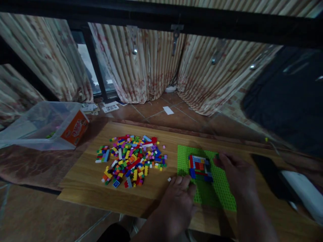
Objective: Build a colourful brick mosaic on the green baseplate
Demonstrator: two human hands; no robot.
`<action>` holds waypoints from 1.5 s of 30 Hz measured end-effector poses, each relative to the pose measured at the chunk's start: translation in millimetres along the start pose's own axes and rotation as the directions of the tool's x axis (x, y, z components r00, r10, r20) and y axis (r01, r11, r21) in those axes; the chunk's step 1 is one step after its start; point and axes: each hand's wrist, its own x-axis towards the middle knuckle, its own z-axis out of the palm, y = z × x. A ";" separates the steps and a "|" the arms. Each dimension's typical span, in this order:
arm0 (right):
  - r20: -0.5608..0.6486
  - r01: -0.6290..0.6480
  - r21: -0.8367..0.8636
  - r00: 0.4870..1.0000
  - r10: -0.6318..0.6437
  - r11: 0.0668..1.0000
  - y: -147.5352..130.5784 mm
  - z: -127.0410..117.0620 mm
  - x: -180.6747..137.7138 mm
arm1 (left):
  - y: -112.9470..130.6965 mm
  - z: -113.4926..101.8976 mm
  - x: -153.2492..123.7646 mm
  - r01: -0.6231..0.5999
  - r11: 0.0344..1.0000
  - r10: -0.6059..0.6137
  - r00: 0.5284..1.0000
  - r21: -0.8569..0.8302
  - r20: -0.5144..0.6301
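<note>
A green studded baseplate (224, 191) lies on the wooden table. On it stands a low rectangular structure of toy bricks (199, 168), in blue, red, white and other colours. My left hand (178, 198) rests palm down at the plate's left edge, fingers lying loosely over the edge with nothing visible in them. Just right of the structure, above the plate, my right hand (237, 173) is closed in a pinch. A small dark green brick (217, 156) shows at its fingertips. A small white brick (169, 179) lies beside my left fingers.
A loose pile of coloured bricks (133, 159) covers the middle-left of the wooden table (85, 181). A clear plastic bin (50, 144) with an orange label stands beyond the left end. At the right lie a black phone-like slab (267, 171) and a white device (301, 191).
</note>
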 end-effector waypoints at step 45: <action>0.140 0.196 -0.472 0.979 -0.146 0.859 32.4 -2.9 10.1 | 4.2 -7.4 6.6 0.023 1.000 -0.023 0.999 -0.002 0.045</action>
